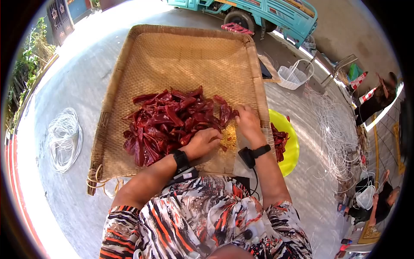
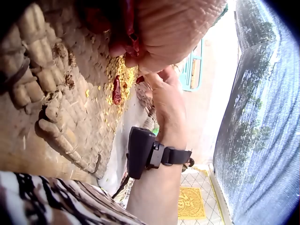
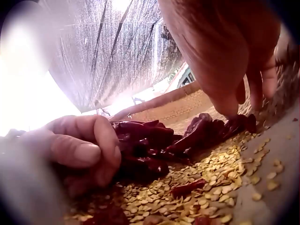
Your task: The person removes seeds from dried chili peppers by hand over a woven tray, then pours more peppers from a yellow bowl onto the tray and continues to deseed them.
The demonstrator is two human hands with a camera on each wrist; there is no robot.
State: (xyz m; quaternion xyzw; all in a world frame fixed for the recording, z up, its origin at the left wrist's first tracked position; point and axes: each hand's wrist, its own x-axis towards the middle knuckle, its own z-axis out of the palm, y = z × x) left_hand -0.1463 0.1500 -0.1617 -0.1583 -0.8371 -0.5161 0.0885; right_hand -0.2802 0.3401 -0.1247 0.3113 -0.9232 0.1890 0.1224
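Observation:
A heap of dried red chili peppers [image 1: 164, 118] lies on a large woven tray [image 1: 189, 56]. My left hand [image 1: 202, 142] is at the heap's near right side, its fingers curled. In the left wrist view, a piece of dried chili [image 2: 134, 44] shows between those fingers. My right hand [image 1: 250, 125] reaches down on the heap's right. Its fingers hang fairly straight, with the tips right at a loose chili pepper [image 1: 225, 113]. Yellow seeds [image 3: 206, 173] are scattered between the hands, with a small red chili scrap [image 3: 187, 187] among them.
A yellow-green basin [image 1: 293, 149] with more red chilies stands right of the tray. White cord coils [image 1: 64, 140] lie on the left floor, and tangled strands [image 1: 332, 129] on the right. A white basket [image 1: 293, 77] and a teal cart [image 1: 276, 17] are farther off. People are at far right.

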